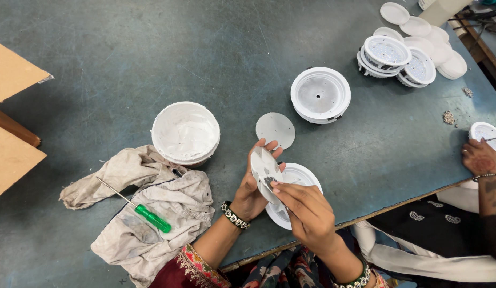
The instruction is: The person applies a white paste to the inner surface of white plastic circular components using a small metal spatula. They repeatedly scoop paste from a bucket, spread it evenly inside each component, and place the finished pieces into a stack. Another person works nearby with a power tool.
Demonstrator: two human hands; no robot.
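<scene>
Hands meet just above the near table edge: the left hand [252,188] grips a thin grey disc [265,166] by its rim, tilted up on edge, and the right hand [306,209] presses pinched fingertips [275,184] against the disc's face, on a small dark part too small to make out. Right under them a round white housing [300,177] lies on the grey-green table [125,64]. To the left, a crumpled cloth [152,213] carries a green-handled screwdriver [146,213], with a white tub [185,132] just beyond it. Past the hands a second grey disc [275,129] lies flat, then another white housing [320,95]. Farthest off, stacked white fittings and lids [413,42] crowd the corner. At the right edge, another person's hand [480,157] rests at a white part.
</scene>
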